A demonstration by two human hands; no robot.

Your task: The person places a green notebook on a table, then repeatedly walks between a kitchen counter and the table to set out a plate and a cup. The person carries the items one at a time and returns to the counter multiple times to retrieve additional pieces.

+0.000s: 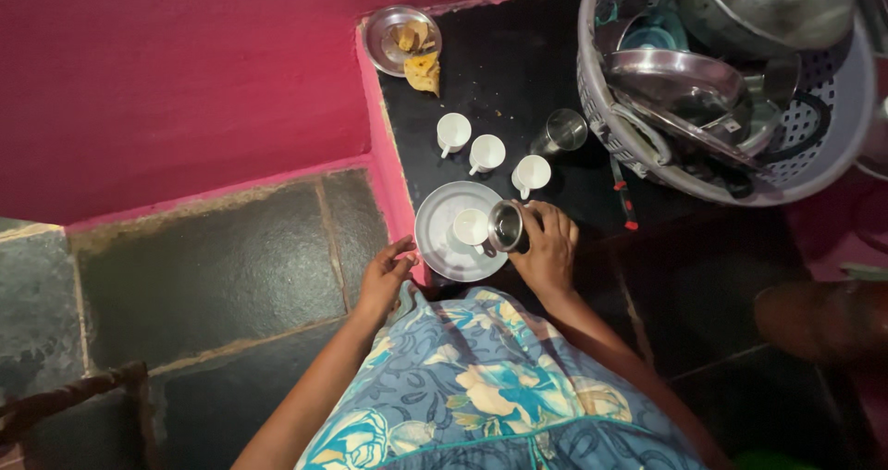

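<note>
The right hand (548, 248) closes its grip around a tilted steel tumbler (505, 227), mouth at nine o'clock over a white cup (470, 227). The left hand (388, 274), fingers loosely curled, steadies the steel plate (442, 253); a slow, low tilt would likely limit spilling.

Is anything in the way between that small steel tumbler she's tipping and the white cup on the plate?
Nothing visible. The right hand holds the steel tumbler tilted, its mouth right beside the white cup on the steel plate. The left hand steadies the plate's edge, off to the side.
</note>
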